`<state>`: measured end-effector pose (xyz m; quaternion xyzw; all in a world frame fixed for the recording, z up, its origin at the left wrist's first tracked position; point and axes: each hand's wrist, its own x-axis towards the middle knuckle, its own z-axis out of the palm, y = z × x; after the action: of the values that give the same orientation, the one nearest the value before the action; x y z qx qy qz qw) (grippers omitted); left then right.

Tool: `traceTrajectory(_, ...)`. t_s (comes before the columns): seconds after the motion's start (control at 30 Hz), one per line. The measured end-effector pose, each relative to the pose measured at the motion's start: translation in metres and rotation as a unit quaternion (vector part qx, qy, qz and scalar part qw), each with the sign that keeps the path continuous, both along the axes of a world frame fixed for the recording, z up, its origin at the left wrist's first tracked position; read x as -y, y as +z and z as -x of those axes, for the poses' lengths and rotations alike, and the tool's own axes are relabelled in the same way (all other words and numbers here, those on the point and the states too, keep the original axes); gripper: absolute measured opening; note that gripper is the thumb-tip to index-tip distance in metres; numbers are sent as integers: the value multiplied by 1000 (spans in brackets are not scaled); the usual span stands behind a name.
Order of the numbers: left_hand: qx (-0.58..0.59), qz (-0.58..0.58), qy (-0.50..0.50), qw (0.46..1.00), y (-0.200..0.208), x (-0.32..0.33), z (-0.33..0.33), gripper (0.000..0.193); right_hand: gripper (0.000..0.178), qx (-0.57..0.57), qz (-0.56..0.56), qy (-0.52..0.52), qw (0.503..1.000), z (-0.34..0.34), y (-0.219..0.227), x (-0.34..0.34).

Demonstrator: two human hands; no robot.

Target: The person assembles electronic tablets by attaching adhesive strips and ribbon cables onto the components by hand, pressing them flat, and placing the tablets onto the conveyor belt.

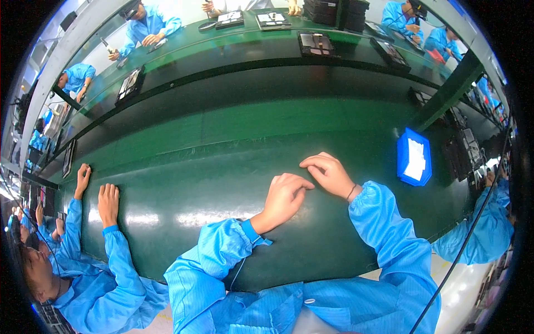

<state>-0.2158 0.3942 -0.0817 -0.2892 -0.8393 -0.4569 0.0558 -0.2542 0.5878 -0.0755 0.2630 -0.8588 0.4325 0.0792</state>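
Note:
My left hand (pixel 282 200) rests on the green tabletop (pixel 222 178), its fingers loosely bent toward the right and nothing seen in it. A blue band circles that wrist, and a thin cord hangs from the sleeve. Just right of it and a little farther away lies my right hand (pixel 332 173), with a dark band at the wrist. Its relaxed fingers point left, and no object shows between them. The fingertips of the two hands come close together, with a small gap of table between them.
To the right stands a blue bin (pixel 414 157) with white paper inside. A raised shelf (pixel 239 53) beyond carries several black trays (pixel 316 44). A green post (pixel 450 89) rises at the right. Beside me at the left, a co-worker's hands (pixel 108 205) rest on the table.

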Motion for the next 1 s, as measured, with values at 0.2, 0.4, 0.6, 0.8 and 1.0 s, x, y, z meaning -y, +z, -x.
traceTrajectory(0.2, 1, 1, 1, 1000, 0, 1, 0, 19, 16, -1, -2, 2, 1000, 1, -2, 0)
traceTrajectory(0.4, 3, 0, 0, 1000, 1, 0, 0, 19, 20, 5, -2, 4, 1000, 0, -3, -1)
traceTrajectory(0.6, 8, -5, -1, 1000, 1, 0, 0, 19, 19, 3, 1, 4, 1000, 1, -3, -1)
traceTrajectory(0.8, -1, -8, 1, 1000, -1, 0, 1, 19, 15, 3, -4, -2, 1000, 1, -3, -1)
traceTrajectory(1.0, 0, -8, 3, 1000, -3, 0, 1, 19, 16, 7, -4, -2, 1000, 1, -3, 0)
